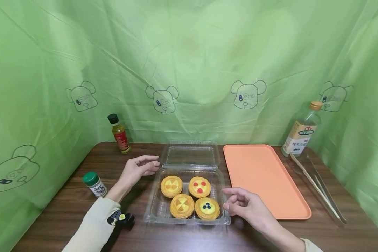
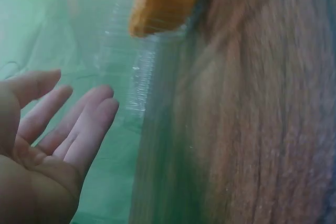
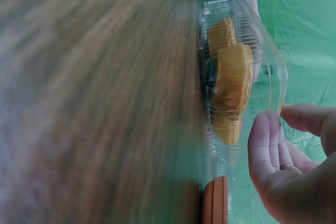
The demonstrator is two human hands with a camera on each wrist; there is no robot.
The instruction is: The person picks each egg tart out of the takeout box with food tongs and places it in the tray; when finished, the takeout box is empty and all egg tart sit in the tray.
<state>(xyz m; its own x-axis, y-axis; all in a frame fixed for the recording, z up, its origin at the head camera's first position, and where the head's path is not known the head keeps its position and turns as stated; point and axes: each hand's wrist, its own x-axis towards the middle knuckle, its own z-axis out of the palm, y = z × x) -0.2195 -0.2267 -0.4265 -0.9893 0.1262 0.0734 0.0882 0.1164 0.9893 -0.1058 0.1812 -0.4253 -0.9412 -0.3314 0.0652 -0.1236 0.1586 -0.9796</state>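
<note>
A clear plastic clamshell box (image 1: 154, 210) lies open on the wooden table, its lid (image 1: 190, 154) folded back. Inside sit several egg tarts; one has red dots (image 1: 200, 186), one has dark dots (image 1: 207, 208). My left hand (image 1: 138, 170) hovers at the box's left rear corner with relaxed fingers (image 2: 86, 124), holding nothing. My right hand (image 1: 244, 205) hovers at the box's right edge, fingers (image 3: 265, 148) loosely curled and empty. The box wall (image 3: 262, 66) and tarts (image 3: 231, 74) show close in the right wrist view.
An orange tray (image 1: 264, 178) lies right of the box. Metal tongs (image 1: 318, 187) and a tall sauce bottle (image 1: 301, 130) stand at the far right. A small oil bottle (image 1: 119, 134) and a green-capped spice jar (image 1: 94, 183) are on the left. Green cloth surrounds the table.
</note>
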